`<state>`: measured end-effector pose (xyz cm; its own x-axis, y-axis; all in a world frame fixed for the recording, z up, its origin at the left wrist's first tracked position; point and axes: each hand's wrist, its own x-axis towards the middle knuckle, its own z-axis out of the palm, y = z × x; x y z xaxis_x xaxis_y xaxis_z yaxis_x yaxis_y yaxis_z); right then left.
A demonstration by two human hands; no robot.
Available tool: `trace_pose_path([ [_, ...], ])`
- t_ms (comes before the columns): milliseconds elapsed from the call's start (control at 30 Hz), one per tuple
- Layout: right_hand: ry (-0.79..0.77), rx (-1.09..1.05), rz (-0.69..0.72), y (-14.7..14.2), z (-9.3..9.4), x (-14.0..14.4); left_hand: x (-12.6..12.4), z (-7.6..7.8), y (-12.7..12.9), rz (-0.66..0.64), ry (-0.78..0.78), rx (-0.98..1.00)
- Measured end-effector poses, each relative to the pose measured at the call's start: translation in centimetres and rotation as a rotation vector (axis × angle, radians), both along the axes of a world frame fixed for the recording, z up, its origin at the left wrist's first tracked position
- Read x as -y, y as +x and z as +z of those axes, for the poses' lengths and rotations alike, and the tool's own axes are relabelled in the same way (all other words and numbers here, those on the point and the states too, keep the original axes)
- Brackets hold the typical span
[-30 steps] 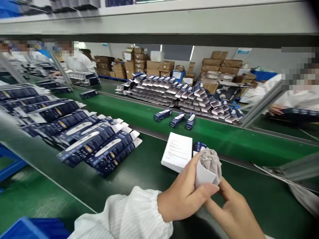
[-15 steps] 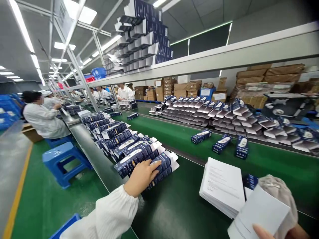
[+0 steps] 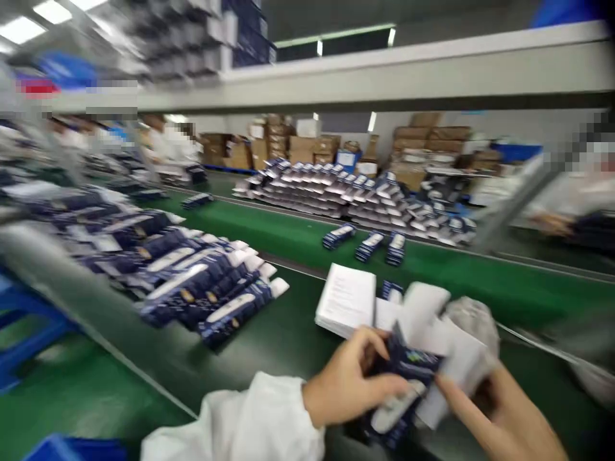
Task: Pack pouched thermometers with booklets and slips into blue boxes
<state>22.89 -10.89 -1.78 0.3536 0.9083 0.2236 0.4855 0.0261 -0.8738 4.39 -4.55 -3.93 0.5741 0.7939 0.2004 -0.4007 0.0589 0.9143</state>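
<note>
My left hand [image 3: 348, 381] is closed around a dark blue printed box [image 3: 398, 403], which is tilted with its flaps up at the top end. Close beside it, my right hand [image 3: 504, 413] grips white paper leaflets [image 3: 456, 349], with the thumb near the box's edge. Whether the paper enters the box is blurred. A stack of white leaflets [image 3: 346, 296] lies just beyond my left hand. Several blue boxes [image 3: 192, 282] with white end flaps are piled on the table to the left. Behind my right hand is a crumpled greyish-white bundle [image 3: 475, 320].
Three blue boxes [image 3: 369, 245] lie on the green conveyor belt [image 3: 288, 240]. More boxes [image 3: 327, 189] are heaped beyond it. A metal shelf beam [image 3: 336, 80] crosses overhead, bearing stacked boxes. People in white sit farther left; another person's hand [image 3: 552, 224] shows at right.
My left hand has left the box pile and come right, now holding a box next to the leaflets in my right hand. The view has swung to the right.
</note>
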Motion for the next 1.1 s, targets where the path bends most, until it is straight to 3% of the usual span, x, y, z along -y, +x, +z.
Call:
trace_pose_path([
  [100,-0.060,-0.217,-0.054,3.3,2.5,1.3,-1.2,0.2,1.5,-0.025,0.013,-0.085],
  [200,0.081,-0.416,-0.126,4.7,5.0,1.0,-1.3,-0.4,3.0,-0.025,0.162,-0.257],
  [267,0.192,-0.338,-0.168,4.3,5.9,0.5,-0.7,-0.9,3.7,0.019,0.332,-0.345],
  [400,0.234,0.039,-0.221,1.7,5.2,-0.1,0.5,-1.3,4.3,0.188,0.515,-0.439],
  [567,0.141,0.273,-0.088,-0.6,2.9,0.3,0.4,0.7,4.4,0.271,0.678,-0.471],
  [633,0.190,0.275,-0.047,-0.4,3.4,0.4,0.1,1.7,4.4,0.265,0.702,-0.462],
  [767,0.396,0.278,-0.024,0.7,6.3,0.0,-0.5,2.6,4.2,0.243,0.687,-0.449],
  [867,0.393,0.494,0.157,1.0,7.8,-0.7,-0.8,2.6,3.5,0.198,0.693,-0.448],
  [1000,0.260,0.776,0.370,0.6,7.2,-1.1,-0.8,2.8,2.1,0.101,0.631,-0.509],
  [1100,0.280,0.582,0.257,0.1,5.6,-0.6,-0.4,2.6,1.6,0.094,0.541,-0.515],
])
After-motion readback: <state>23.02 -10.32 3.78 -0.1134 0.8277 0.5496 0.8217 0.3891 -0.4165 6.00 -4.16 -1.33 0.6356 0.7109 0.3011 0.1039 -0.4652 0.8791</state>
